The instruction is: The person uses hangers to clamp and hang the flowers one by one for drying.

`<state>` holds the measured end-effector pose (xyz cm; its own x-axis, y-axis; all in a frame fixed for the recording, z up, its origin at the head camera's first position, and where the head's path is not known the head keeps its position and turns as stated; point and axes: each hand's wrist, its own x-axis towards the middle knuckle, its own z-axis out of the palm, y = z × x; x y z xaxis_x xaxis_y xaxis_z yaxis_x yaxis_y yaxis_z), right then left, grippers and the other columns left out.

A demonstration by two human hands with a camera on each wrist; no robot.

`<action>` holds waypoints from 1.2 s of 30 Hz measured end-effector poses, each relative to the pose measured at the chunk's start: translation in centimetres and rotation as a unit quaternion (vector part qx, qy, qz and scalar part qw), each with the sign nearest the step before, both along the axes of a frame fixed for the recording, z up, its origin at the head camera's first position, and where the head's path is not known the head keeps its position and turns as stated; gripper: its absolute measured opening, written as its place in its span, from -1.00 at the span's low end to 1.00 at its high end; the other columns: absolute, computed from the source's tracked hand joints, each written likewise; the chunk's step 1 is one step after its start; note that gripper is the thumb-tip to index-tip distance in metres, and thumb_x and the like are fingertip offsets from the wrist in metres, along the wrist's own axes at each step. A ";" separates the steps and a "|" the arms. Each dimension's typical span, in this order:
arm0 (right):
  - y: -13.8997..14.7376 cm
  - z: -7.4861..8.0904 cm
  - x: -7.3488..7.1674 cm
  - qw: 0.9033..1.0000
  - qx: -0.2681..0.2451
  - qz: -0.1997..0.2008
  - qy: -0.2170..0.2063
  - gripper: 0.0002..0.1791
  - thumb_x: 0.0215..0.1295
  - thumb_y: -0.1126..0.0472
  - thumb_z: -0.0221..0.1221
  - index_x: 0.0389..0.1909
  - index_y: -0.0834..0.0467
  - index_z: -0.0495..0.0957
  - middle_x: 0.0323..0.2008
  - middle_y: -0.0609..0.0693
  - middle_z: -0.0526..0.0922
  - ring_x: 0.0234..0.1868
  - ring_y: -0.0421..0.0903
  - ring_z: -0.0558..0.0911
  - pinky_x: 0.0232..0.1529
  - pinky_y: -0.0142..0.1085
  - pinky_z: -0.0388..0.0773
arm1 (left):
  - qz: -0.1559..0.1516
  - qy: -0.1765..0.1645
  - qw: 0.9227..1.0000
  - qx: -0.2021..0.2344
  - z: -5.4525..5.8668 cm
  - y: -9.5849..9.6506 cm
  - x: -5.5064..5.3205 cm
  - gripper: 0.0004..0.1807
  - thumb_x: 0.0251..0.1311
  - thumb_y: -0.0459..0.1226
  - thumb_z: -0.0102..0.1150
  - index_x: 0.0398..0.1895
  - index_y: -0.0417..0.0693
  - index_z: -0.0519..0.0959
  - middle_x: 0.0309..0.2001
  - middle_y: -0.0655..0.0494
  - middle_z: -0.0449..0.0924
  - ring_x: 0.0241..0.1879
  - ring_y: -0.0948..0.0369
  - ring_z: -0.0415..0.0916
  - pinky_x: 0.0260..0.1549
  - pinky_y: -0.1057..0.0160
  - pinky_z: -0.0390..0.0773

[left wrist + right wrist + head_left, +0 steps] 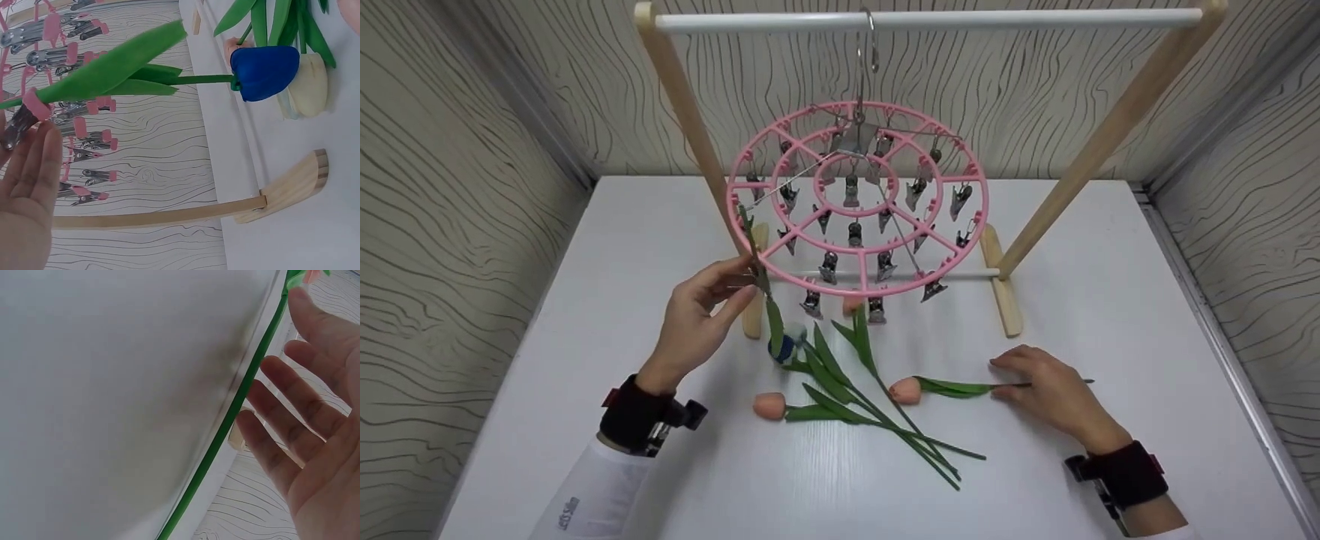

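Note:
A blue tulip [264, 72] hangs head down from the left rim of a round pink clip hanger [862, 291]. A metal clip [25, 121] with pink tips bites its leaves and stem. My left hand [697, 319] pinches that clip, the thumb mostly out of the left wrist view. On the table, my right hand [1054, 390] lies over the stem of a peach tulip [906, 391], its fingers spread and fairly straight alongside the green stem [225, 430] in the right wrist view. The tulip's head points left.
Several more tulips lie in the middle, among them a peach one [769, 406] and a pale one [310, 84], stems crossing. The hanger hooks onto a white bar [997, 19] between wooden posts [1102, 150]. Several other clips dangle under its rings. Patterned walls [435, 225] enclose the table.

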<state>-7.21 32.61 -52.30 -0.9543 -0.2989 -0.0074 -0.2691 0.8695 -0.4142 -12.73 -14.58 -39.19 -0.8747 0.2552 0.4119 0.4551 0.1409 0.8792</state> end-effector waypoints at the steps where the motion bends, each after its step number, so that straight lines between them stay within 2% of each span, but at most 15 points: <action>1: 0.0 -0.2 0.0 1.000 0.001 -0.001 -0.002 -0.54 -0.12 0.09 0.41 -0.09 -0.01 0.61 -0.18 -0.21 0.56 -0.11 -0.22 0.53 -0.16 -0.21 0.53 | 0.002 0.000 1.000 0.002 -0.2 -0.1 0.0 -0.57 0.17 -0.48 0.08 0.15 -0.19 0.41 -0.04 -0.04 0.55 -0.11 0.04 0.54 -0.10 0.17 0.52; 9: 0.1 -0.8 0.2 1.000 0.020 0.002 0.022 -0.62 -0.11 0.17 0.41 -0.17 0.01 0.65 -0.30 -0.22 0.54 -0.22 -0.26 0.50 -0.30 -0.33 0.52 | 0.030 -0.016 0.999 0.019 -2.1 -0.3 0.3 -0.58 0.18 -0.43 0.10 0.14 -0.20 0.41 -0.02 -0.01 0.54 -0.06 0.01 0.51 -0.08 0.13 0.51; 13: 0.1 -0.9 0.2 0.999 0.022 0.006 0.022 -0.70 -0.11 0.20 0.41 -0.25 -0.01 0.67 -0.37 -0.27 0.52 -0.29 -0.30 0.48 -0.35 -0.39 0.49 | 0.038 -0.031 0.999 0.019 -2.9 -0.2 0.8 -0.59 0.18 -0.43 0.10 0.13 -0.23 0.41 -0.03 -0.07 0.53 -0.05 0.00 0.49 -0.09 0.16 0.51; 21: 0.1 -0.9 0.1 0.999 0.022 0.029 0.040 -0.84 -0.10 0.23 0.40 -0.45 -0.08 0.68 -0.46 -0.33 0.51 -0.36 -0.34 0.49 -0.39 -0.43 0.49 | 0.070 -0.053 0.996 0.007 -4.2 0.0 2.4 -0.64 0.17 -0.40 0.13 0.05 -0.28 0.44 -0.16 -0.16 0.52 -0.15 0.06 0.49 -0.17 0.20 0.51; 26: 0.1 -0.3 0.2 0.997 0.028 0.030 0.060 -0.84 -0.11 0.22 0.41 -0.49 -0.09 0.67 -0.46 -0.33 0.50 -0.36 -0.36 0.47 -0.40 -0.44 0.48 | 0.083 -0.038 0.996 0.005 -4.9 0.4 3.9 -0.74 0.14 -0.43 0.15 -0.08 -0.24 0.50 -0.27 -0.07 0.55 -0.28 0.11 0.51 -0.25 0.23 0.54; 29: -0.1 0.5 0.3 0.995 0.035 0.033 0.089 -0.81 -0.15 0.24 0.42 -0.49 -0.09 0.68 -0.46 -0.33 0.49 -0.37 -0.37 0.44 -0.41 -0.44 0.48 | 0.069 0.000 0.997 0.015 -5.2 0.9 4.9 -0.81 0.10 -0.51 0.15 -0.19 -0.27 0.54 -0.34 -0.03 0.57 -0.36 0.11 0.52 -0.34 0.24 0.55; 33: -0.3 1.9 0.4 0.988 0.037 0.049 0.140 -0.78 -0.21 0.28 0.44 -0.49 -0.05 0.68 -0.46 -0.33 0.47 -0.38 -0.36 0.44 -0.44 -0.46 0.48 | 0.018 0.058 0.998 0.018 -5.3 2.1 6.1 -0.82 0.04 -0.57 0.14 -0.27 -0.26 0.56 -0.39 0.00 0.58 -0.41 0.16 0.53 -0.45 0.25 0.55; 36: -0.7 3.2 0.6 0.980 0.032 0.070 0.181 -0.77 -0.25 0.30 0.45 -0.50 -0.01 0.68 -0.47 -0.29 0.48 -0.40 -0.34 0.43 -0.48 -0.46 0.47 | -0.022 0.078 0.997 0.013 -5.3 3.2 6.8 -0.79 0.00 -0.58 0.17 -0.28 -0.22 0.56 -0.40 0.03 0.58 -0.41 0.21 0.52 -0.48 0.23 0.56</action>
